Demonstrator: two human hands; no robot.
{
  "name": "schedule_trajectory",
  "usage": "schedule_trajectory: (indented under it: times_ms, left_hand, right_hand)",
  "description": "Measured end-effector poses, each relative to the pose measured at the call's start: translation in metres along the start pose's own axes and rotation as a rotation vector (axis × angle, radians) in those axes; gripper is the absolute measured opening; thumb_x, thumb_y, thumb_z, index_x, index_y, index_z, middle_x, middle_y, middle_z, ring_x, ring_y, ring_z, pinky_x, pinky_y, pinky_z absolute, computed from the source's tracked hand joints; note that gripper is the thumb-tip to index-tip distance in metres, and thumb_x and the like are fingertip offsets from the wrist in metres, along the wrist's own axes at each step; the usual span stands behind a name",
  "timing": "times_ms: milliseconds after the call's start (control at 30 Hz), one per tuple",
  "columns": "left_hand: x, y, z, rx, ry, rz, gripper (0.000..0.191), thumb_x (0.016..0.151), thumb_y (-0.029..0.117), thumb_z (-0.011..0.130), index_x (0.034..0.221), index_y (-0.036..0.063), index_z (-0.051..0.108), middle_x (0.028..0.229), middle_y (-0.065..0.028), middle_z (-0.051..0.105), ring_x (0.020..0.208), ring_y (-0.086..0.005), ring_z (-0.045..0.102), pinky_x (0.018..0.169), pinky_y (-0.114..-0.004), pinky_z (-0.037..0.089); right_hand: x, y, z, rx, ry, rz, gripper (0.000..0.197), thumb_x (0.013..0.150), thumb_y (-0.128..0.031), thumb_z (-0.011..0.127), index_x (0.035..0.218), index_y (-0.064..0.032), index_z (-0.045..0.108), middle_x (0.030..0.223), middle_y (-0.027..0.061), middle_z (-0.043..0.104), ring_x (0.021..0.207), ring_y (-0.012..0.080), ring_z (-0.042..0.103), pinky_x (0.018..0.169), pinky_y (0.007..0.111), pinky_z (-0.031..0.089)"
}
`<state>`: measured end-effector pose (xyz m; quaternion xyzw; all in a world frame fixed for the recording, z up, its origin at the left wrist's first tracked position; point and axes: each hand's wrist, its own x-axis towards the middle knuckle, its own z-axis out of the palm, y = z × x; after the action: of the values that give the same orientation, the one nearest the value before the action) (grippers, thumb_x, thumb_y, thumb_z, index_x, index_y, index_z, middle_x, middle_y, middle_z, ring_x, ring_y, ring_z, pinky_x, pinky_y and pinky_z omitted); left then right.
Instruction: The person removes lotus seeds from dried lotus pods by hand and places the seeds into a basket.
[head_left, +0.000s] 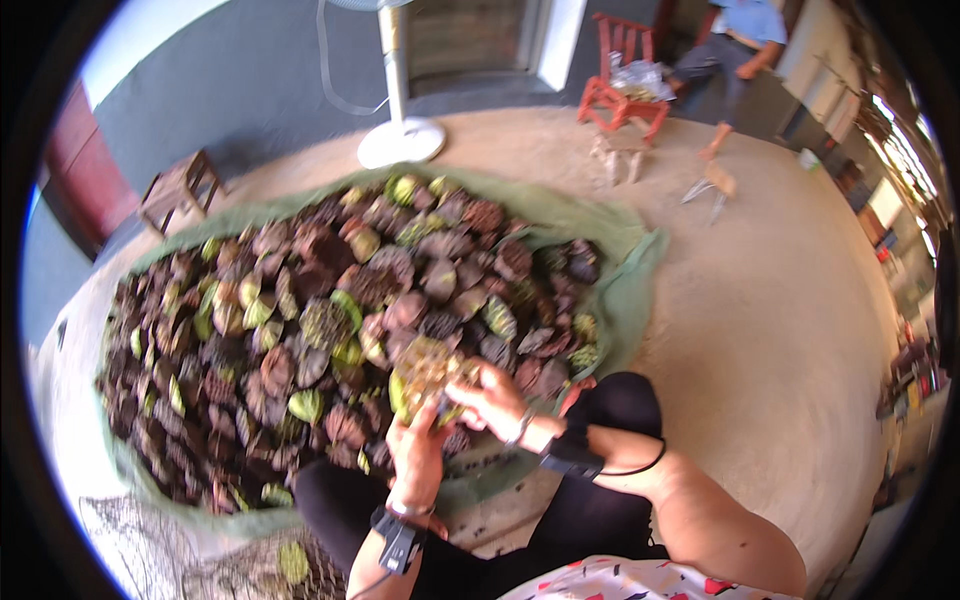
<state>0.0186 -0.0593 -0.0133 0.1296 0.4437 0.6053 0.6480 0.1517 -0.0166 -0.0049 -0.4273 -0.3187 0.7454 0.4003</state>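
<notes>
A yellowish-green lotus seed pod (429, 367) with a rough, torn-looking face is held above the near edge of a large heap of lotus seed pods (322, 255). My left hand (417, 450) grips it from below, thumb against its lower edge. On its right side, the fingers of my right hand (491, 396) press into the pod; blur hides whether they pinch a single seed. Most pods in the heap are dark brown, with green ones among them. Under the heap spreads a green mesh sheet (626, 300).
A netted bag (255, 562) lies at lower left. Beyond the heap stand a wooden stool (178, 187), a white fan base (402, 142) and a red chair (622, 105) bearing a plastic bag. A low stool (621, 154) is before the chair. A person (739, 45) sits at upper right.
</notes>
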Motion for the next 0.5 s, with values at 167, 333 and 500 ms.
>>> schedule_trajectory:
  times_ms: [167,333,500]
  left_hand:
    - [0.008,0.0,-0.016,-0.009,0.18,0.218,0.021,0.077,0.006,0.068,0.094,0.0031,0.055,0.077,-0.0011,0.057,0.057,-0.0079,0.051,0.052,-0.02,0.044]
    - [-0.004,0.013,-0.014,0.129,-0.024,0.169,0.015,0.08,0.01,0.065,0.089,-0.0006,0.062,0.065,-0.0022,0.059,0.049,-0.0077,0.051,0.047,-0.02,0.043]
    - [-0.009,0.003,-0.004,0.279,-0.061,0.052,0.024,0.078,0.015,0.069,0.093,-0.0023,0.062,0.073,-0.0036,0.062,0.054,-0.0073,0.055,0.05,-0.021,0.047]
  right_hand:
    - [0.002,-0.004,0.0,-0.183,0.155,-0.124,0.022,0.085,-0.017,0.06,0.099,-0.0066,0.047,0.067,-0.0011,0.049,0.043,0.0055,0.043,0.033,0.02,0.032]
    - [0.003,0.001,0.007,-0.315,0.155,-0.136,0.019,0.086,-0.018,0.059,0.095,-0.0055,0.047,0.062,-0.0009,0.048,0.041,0.0063,0.043,0.034,0.02,0.033]
    - [0.007,0.017,0.002,-0.477,0.129,-0.281,0.023,0.084,-0.017,0.06,0.099,-0.0029,0.048,0.064,0.0027,0.053,0.044,0.0075,0.046,0.038,0.023,0.037]
